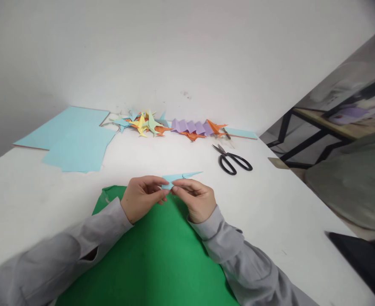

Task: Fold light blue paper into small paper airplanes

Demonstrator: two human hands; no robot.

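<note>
A small folded light-blue paper [176,177] is held between both hands, above the near part of the white table. My left hand [143,197] pinches its left end between thumb and fingers. From the right, my right hand [197,197] grips it with thumb and forefinger, and the two hands' fingertips nearly meet. A thin pointed tip of the paper sticks out to the right, beyond the fingers. Below the hands lies a green cloth or cover [155,255]. Parts of the folded paper are hidden behind the fingertips.
Black-handled scissors [228,159] lie partly open at the right. Light-blue sheets [79,140] rest at the back left of the table [270,204]. Along the wall are folded yellow, green and orange paper pieces [141,123] and a pleated purple paper [190,126]. A dark object [356,259] is at lower right.
</note>
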